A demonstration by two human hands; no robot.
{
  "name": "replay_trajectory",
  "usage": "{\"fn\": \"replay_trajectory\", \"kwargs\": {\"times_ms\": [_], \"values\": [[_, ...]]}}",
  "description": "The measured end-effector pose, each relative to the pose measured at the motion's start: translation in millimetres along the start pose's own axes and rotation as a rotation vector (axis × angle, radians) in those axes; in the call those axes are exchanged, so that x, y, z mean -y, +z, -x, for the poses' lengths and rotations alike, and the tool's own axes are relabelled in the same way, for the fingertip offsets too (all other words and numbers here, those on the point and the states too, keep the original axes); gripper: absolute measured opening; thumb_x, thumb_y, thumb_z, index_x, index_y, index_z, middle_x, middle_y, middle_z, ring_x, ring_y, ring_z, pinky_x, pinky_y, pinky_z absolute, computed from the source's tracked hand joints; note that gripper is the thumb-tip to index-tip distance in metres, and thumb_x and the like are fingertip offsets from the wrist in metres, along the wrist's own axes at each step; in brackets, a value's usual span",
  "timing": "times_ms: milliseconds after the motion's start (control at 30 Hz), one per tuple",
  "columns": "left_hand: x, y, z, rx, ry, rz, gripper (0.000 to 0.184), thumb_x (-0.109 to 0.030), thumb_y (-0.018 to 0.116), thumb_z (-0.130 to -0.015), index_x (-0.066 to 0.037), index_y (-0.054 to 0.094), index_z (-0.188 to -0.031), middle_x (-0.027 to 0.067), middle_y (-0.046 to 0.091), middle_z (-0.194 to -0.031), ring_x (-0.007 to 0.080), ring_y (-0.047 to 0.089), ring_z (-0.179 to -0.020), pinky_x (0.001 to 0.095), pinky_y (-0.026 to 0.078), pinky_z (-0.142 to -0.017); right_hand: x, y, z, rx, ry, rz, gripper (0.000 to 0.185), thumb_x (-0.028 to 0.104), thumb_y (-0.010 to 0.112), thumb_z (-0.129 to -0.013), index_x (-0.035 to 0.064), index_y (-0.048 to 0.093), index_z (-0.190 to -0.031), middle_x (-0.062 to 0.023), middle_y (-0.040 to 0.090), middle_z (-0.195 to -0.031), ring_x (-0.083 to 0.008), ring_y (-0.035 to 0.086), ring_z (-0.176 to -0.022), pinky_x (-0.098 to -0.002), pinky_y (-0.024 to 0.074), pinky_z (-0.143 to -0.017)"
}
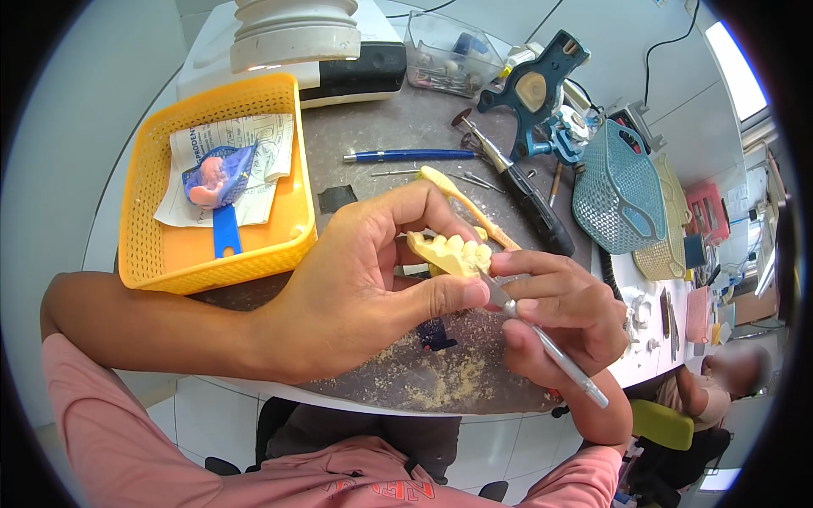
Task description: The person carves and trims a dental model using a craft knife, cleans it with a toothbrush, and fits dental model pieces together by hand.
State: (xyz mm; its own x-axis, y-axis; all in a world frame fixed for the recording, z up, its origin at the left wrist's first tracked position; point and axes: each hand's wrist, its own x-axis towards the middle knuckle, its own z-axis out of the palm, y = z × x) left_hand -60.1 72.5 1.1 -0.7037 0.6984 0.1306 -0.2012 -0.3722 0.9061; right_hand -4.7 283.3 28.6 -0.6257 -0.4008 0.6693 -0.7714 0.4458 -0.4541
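My left hand is closed on a yellow plaster dental model, thumb below and fingers behind it, with the row of teeth facing up. In my right hand is a silver-handled knife, pinched between thumb and fingers. Its blade touches the model's right part, near my left thumb tip. Yellow shavings lie scattered on the dark work surface below my hands. The far side of the model is hidden by my left fingers.
A yellow basket with papers and a blue tray stands left. Behind my hands lie a blue pen, a toothbrush and a black handpiece. Blue-green baskets stand right. A person sits far right.
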Motion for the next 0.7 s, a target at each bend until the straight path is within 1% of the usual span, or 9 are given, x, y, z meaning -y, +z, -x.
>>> {"fn": "replay_trajectory", "kwargs": {"times_ms": [67, 133, 167, 233, 267, 333, 533, 700], "values": [[-0.1, -0.1, -0.1, 0.0, 0.005, -0.016, 0.028, -0.003, 0.073, -0.089, -0.004, 0.05, -0.105, 0.0061, 0.058, -0.111, 0.0095, 0.057, -0.103, 0.0271, 0.049, -0.094, -0.4, -0.2, -0.4, -0.035, 0.016, -0.028, 0.026, -0.003, 0.081, -0.072, 0.0013, 0.063, -0.089, -0.0142, 0.071, -0.08, -0.0338, 0.074, -0.091, -0.0361, 0.0606, -0.074], [-0.6, 0.3, 0.0, -0.002, -0.002, 0.009, 0.029, -0.004, 0.073, -0.089, -0.003, 0.051, -0.108, 0.0057, 0.058, -0.111, 0.01, 0.058, -0.103, 0.0274, 0.05, -0.094, -0.2, -4.6, -3.3, 0.056, -0.033, -0.006, 0.026, -0.005, 0.079, -0.072, -0.0008, 0.062, -0.091, -0.0156, 0.07, -0.082, -0.0351, 0.073, -0.091, -0.0382, 0.0605, -0.076], [-1.2, 0.9, 0.1, -0.001, -0.001, 0.009, 0.029, -0.004, 0.073, -0.089, -0.003, 0.051, -0.108, 0.0057, 0.058, -0.111, 0.01, 0.058, -0.103, 0.0274, 0.05, -0.094, -0.7, -3.7, -1.8, 0.056, -0.033, -0.004, 0.026, -0.005, 0.079, -0.072, -0.0008, 0.062, -0.091, -0.0156, 0.07, -0.082, -0.0351, 0.073, -0.091, -0.0382, 0.0605, -0.076], [-1.9, 1.8, 0.5, -0.007, 0.009, 0.007, 0.03, -0.004, 0.071, -0.09, -0.002, 0.051, -0.112, 0.0059, 0.059, -0.112, 0.0108, 0.059, -0.104, 0.028, 0.051, -0.094, -2.1, 0.1, 2.3, -0.08, -0.019, -0.109, 0.027, -0.008, 0.077, -0.072, -0.003, 0.061, -0.093, -0.0175, 0.069, -0.085, -0.0361, 0.073, -0.09, -0.0403, 0.0599, -0.078], [-2.1, 1.5, 0.3, -0.006, 0.01, 0.008, 0.03, -0.004, 0.071, -0.09, -0.002, 0.051, -0.112, 0.0059, 0.059, -0.112, 0.0108, 0.059, -0.104, 0.028, 0.051, -0.094, -1.7, 1.3, 1.2, -0.079, -0.02, -0.108, 0.027, -0.008, 0.077, -0.072, -0.003, 0.061, -0.093, -0.0175, 0.069, -0.085, -0.0361, 0.073, -0.09, -0.0403, 0.0599, -0.078], [-2.4, 0.5, -0.2, 0.024, 0.016, -0.049, 0.032, -0.005, 0.069, -0.092, -0.001, 0.051, -0.118, 0.0069, 0.059, -0.114, 0.0125, 0.06, -0.106, 0.0292, 0.053, -0.095, -1.1, 2.8, -1.2, -0.151, -0.022, -0.145, 0.027, -0.01, 0.075, -0.072, -0.0049, 0.06, -0.095, -0.0184, 0.069, -0.086, -0.0363, 0.073, -0.09, -0.0419, 0.0593, -0.079], [-3.4, -0.1, -0.4, 0.06, -0.05, 0.016, 0.033, -0.006, 0.065, -0.095, 0.001, 0.05, -0.123, 0.0103, 0.059, -0.118, 0.0155, 0.061, -0.109, 0.0319, 0.055, -0.097, -4.3, 1.4, 4.3, -0.077, 0.029, -0.12, 0.024, -0.009, 0.075, -0.074, -0.0051, 0.062, -0.092, -0.0178, 0.069, -0.084, -0.0339, 0.073, -0.09, -0.0403, 0.0592, -0.08], [-6.1, 0.4, -0.5, 0.088, -0.082, 0.006, 0.033, -0.007, 0.064, -0.096, 0.001, 0.049, -0.123, 0.0111, 0.059, -0.119, 0.0163, 0.062, -0.11, 0.0327, 0.055, -0.097, -3.1, 3.2, 4.0, -0.099, 0.059, -0.129, 0.021, -0.008, 0.076, -0.074, -0.0052, 0.063, -0.09, -0.0175, 0.07, -0.083, -0.0324, 0.073, -0.088, -0.039, 0.0595, -0.079]]}}
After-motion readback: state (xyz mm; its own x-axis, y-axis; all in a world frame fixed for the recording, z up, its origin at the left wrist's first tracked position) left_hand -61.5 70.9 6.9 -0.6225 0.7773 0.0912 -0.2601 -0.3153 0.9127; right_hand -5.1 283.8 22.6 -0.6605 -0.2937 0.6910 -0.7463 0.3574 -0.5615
